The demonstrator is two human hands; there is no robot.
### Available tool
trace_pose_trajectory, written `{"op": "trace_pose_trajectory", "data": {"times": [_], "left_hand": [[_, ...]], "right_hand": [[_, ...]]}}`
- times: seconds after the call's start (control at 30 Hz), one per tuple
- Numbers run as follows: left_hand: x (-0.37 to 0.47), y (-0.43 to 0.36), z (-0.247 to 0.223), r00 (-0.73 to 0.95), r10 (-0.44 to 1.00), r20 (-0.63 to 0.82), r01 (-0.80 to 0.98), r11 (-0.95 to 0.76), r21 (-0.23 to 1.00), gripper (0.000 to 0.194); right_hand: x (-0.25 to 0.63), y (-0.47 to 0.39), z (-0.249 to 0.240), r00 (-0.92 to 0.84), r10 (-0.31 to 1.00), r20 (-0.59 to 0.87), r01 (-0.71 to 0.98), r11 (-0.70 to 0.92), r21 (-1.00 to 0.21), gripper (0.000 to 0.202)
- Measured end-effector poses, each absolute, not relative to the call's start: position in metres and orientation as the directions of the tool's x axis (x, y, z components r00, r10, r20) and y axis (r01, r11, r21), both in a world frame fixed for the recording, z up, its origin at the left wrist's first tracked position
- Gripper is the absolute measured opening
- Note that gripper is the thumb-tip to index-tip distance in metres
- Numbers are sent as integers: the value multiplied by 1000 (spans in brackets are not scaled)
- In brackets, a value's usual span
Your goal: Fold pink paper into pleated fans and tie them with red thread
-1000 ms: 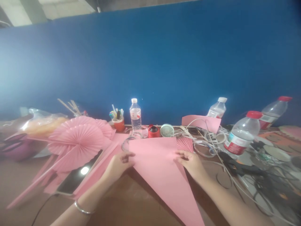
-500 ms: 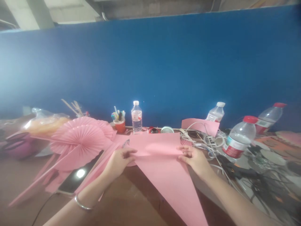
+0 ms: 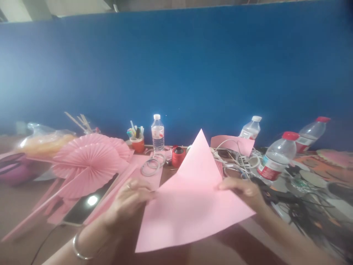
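Observation:
A pink sheet of paper (image 3: 190, 209) is held up over the table, its pointed end upward and its wide, slightly curved edge toward me. My left hand (image 3: 129, 200) is closed at the sheet's left edge, fingers pinched and a little blurred. On the opposite edge, my right hand (image 3: 244, 189) grips the paper between thumb and fingers. Left of my left hand lie pleated pink paper fans (image 3: 89, 165) and a dark phone (image 3: 85, 206) with a bright reflection. Beyond the sheet stands a red spool (image 3: 178, 157), beside clear rings (image 3: 150, 166).
A water bottle (image 3: 157, 134) and a red cup of pens (image 3: 137, 142) stand at the back. Red-capped bottles (image 3: 278, 156) and tangled cables (image 3: 298, 200) crowd the right. A plastic bag (image 3: 46, 141) sits far left. A blue partition (image 3: 176, 66) closes off the back.
The pink sheet has been turned: its point, which hung toward me, is now at the top, and the wide end faces me. Both hands have shifted grip, and the red spool shows more.

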State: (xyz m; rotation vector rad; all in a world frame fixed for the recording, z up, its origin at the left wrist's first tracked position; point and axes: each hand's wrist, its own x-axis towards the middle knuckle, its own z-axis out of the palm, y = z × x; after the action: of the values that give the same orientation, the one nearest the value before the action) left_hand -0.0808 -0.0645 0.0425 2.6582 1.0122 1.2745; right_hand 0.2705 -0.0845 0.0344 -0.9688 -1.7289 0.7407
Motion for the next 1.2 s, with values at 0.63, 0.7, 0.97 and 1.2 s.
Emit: {"op": "trace_pose_trajectory", "data": {"times": [0.63, 0.7, 0.97, 1.2], "left_hand": [[-62, -66, 12, 611, 788, 77, 659, -560, 502, 26], [-59, -64, 13, 479, 877, -11, 731, -392, 559, 25], [-34, -55, 22, 276, 939, -206, 864, -148, 482, 21], [-32, -45, 10, 360, 910, -206, 816, -199, 543, 24]], "right_hand": [[266, -85, -8, -547, 827, 134, 567, 483, -668, 28], [264, -80, -10, -468, 880, 74, 601, 379, -703, 28], [253, -80, -22, -189, 754, 629, 800, 490, -347, 55], [216, -92, -17, -695, 646, 316, 619, 761, -193, 43]]}}
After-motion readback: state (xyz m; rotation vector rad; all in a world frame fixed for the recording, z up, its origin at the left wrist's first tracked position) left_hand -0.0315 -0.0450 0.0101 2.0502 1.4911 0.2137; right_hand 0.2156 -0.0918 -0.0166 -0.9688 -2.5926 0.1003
